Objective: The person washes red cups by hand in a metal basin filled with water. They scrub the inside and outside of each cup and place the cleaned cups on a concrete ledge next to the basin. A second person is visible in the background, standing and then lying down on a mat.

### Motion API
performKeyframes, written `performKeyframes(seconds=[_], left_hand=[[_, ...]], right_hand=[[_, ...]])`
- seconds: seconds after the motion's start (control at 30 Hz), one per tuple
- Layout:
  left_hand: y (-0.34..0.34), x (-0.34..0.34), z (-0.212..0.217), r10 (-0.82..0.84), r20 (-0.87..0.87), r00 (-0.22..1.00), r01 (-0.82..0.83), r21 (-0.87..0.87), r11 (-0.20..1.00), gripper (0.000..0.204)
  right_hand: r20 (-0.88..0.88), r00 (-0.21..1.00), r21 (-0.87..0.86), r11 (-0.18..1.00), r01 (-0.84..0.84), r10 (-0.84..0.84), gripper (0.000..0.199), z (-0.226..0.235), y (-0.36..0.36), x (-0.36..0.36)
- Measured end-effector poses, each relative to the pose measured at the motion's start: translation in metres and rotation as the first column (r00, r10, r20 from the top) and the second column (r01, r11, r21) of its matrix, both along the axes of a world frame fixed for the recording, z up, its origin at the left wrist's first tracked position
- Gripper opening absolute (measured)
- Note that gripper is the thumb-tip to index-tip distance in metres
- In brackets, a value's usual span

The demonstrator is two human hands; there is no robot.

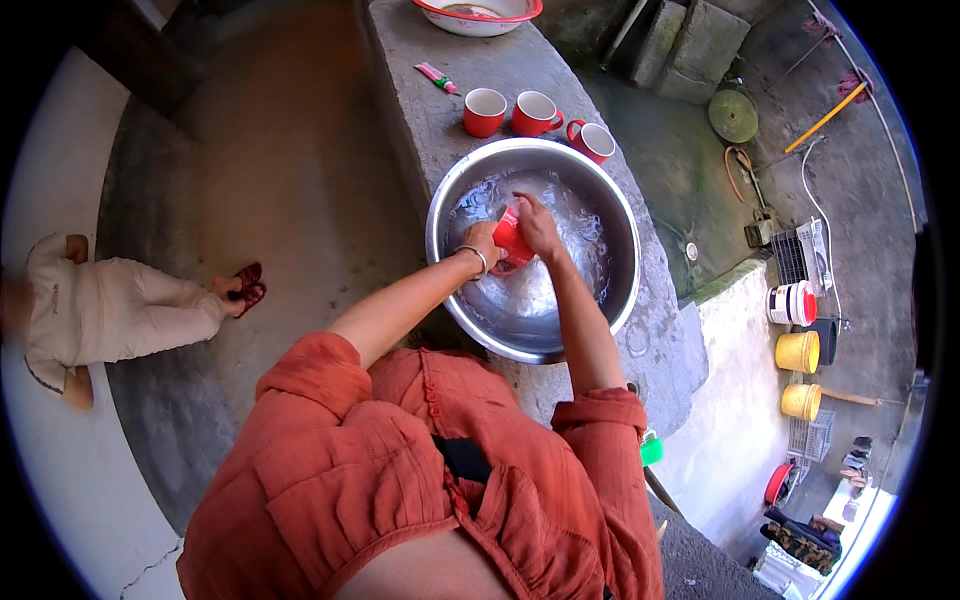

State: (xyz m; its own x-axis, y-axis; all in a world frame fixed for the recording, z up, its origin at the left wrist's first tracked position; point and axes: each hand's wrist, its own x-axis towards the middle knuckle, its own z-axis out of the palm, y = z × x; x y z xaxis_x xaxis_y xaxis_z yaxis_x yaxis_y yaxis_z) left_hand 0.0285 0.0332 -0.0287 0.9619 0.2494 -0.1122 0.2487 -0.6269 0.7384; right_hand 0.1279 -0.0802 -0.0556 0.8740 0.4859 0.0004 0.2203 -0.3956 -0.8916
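Note:
A red mug (511,237) is held low inside a large steel basin (611,312) with water in it. My left hand (482,244), a bangle at its wrist, is closed on the mug's left side. From the right, my right hand (539,228) grips the mug too, its fingers partly over the rim. Just past the basin's far rim stand three red mugs with white insides: a left one (484,113), a middle one (537,114) and a right one (591,141) close to the rim.
The basin rests on a concrete ledge (410,100). Farther along it lie a pink-and-green tube (437,77) and a red-rimmed enamel basin (480,22). At left a person (130,305) stands by the wall. Yellow buckets (797,352) and a green round lid (733,115) are at right.

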Motion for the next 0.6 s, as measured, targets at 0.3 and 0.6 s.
performKeyframes(seconds=[0.3,0.6], left_hand=[[-0.006,0.005,0.012,0.030,0.035,0.999,-0.016,-0.339,0.941,0.029],[-0.009,0.004,0.001,-0.167,0.121,0.978,0.205,-0.680,0.704,0.016]], right_hand=[[-0.198,0.979,-0.115,0.993,0.030,-0.052,0.037,-0.004,-0.037,0.017],[-0.014,0.993,-0.329,0.937,-0.113,0.115,0.029,0.100,-0.017,-0.019]])
